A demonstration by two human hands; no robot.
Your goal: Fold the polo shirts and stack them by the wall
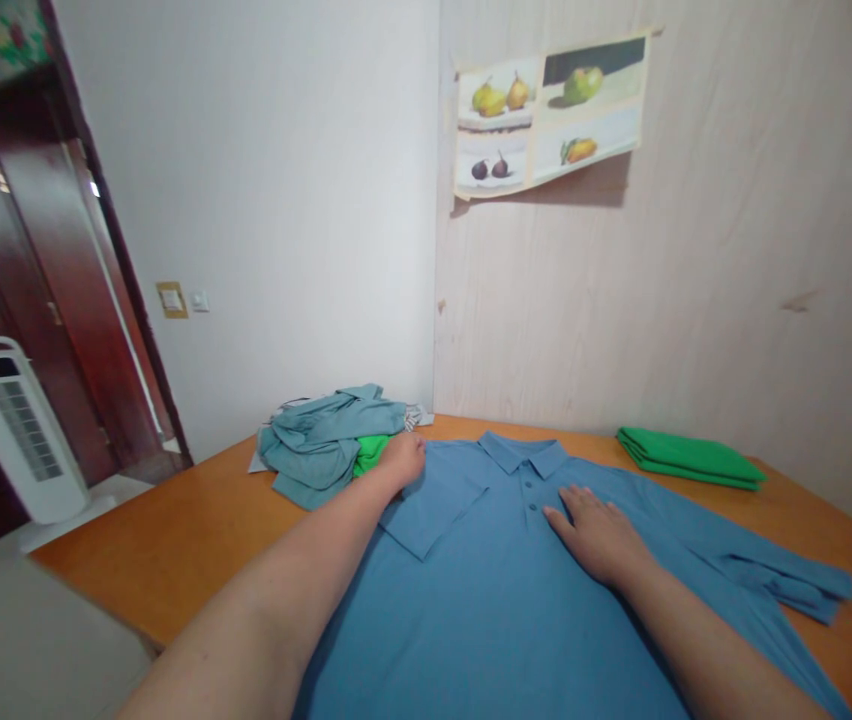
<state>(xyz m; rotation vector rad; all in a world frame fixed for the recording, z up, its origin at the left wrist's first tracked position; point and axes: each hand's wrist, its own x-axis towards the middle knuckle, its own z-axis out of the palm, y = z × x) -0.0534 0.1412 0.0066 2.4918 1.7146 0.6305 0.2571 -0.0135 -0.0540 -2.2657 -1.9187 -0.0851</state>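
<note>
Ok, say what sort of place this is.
Probably a room in a home: a white tower appliance stands by dark wooden doors, a fruit poster hangs on the wall, and a blue shirt lies spread out.

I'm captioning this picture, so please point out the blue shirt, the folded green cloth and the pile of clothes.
Blue shirt (pixel 516 595): head view, on its front below the buttons.
Folded green cloth (pixel 688 456): head view, on its top face.
Pile of clothes (pixel 321 435): head view, on its blue-green fabric.
</note>
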